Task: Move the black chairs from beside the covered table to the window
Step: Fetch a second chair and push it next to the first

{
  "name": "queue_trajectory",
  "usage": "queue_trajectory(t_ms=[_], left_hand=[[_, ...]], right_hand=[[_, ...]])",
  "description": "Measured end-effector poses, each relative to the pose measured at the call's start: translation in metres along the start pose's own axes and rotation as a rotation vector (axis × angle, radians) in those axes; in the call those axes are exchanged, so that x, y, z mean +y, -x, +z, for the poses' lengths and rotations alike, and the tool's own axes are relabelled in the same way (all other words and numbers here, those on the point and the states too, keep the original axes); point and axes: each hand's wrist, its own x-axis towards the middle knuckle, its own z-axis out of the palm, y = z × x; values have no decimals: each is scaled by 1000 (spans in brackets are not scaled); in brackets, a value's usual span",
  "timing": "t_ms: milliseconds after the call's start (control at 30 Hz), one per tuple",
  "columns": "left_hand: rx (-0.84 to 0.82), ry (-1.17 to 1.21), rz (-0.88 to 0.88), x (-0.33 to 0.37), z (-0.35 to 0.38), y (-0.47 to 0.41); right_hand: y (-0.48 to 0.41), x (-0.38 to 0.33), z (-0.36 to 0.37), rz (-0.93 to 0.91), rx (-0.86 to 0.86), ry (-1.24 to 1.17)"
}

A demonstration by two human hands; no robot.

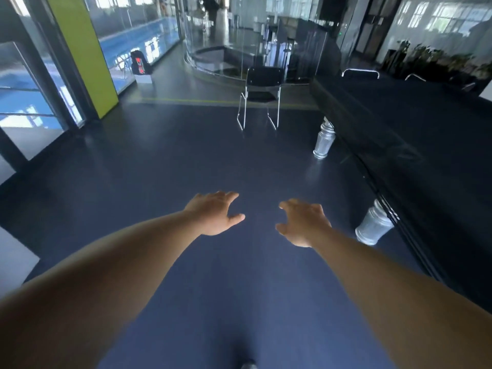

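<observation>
A black chair (262, 86) with a chrome sled frame stands on the dark floor ahead, just off the far corner of the covered table (415, 121). The table wears a dark cloth and runs along my right side on pale turned legs. My left hand (217, 213) and my right hand (302, 222) reach forward over the floor, fingers spread and relaxed, holding nothing. Both hands are well short of the chair. Chrome chair backs (360, 72) show beyond the table's far edge. The window wall (29, 102) runs along the left.
A green pillar (87, 57) stands between the window panes on the left. A black bag (139, 62) rests on a white box by the glass. A curved glass enclosure (226, 49) stands behind the chair. Open dark floor lies between me and the chair.
</observation>
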Motion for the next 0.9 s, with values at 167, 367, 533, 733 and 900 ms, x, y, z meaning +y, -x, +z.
queue_trajectory(t_ms=[167,367,533,733,900], left_hand=[[42,14,-50,-61,-52,-149],[102,23,-92,-162,-108,-311],[102,5,-96,-258,-125,-460],[92,-11,-70,-364,-184,-653],[95,-21,-45,-427,-231,-806]], right_hand=[[-171,21,-58,-38,9,10],[-369,13,-124,-105,24,65],[-544,2,-148,-122,14,127],[-760,-3,-207,-78,-4,116],[-918,17,-257,-44,15,93]])
